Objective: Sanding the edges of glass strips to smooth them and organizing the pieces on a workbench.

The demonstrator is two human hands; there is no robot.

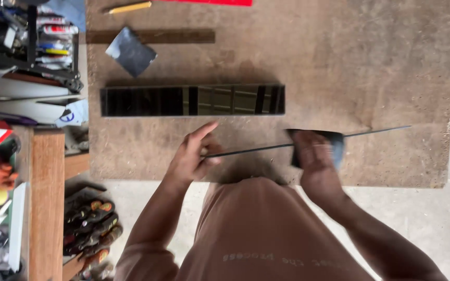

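Gripping a long thin dark strip edge-on above the near edge of a brown chipboard worktop, a person in a tan shirt works with both bare hands. The left hand pinches the strip's left end between thumb and curled fingers, with the forefinger stretched out straight above it. The right hand is closed around a dark abrasive pad folded over the strip near its middle, fingers pressed together. The strip's far end juts out toward the worktop's right edge. Just beyond the hands a stack of dark glossy strips lies flat across the worktop's middle. Farther back rest a grey sheet of abrasive paper, a dark wooden batten and a yellow pencil by the far edge.
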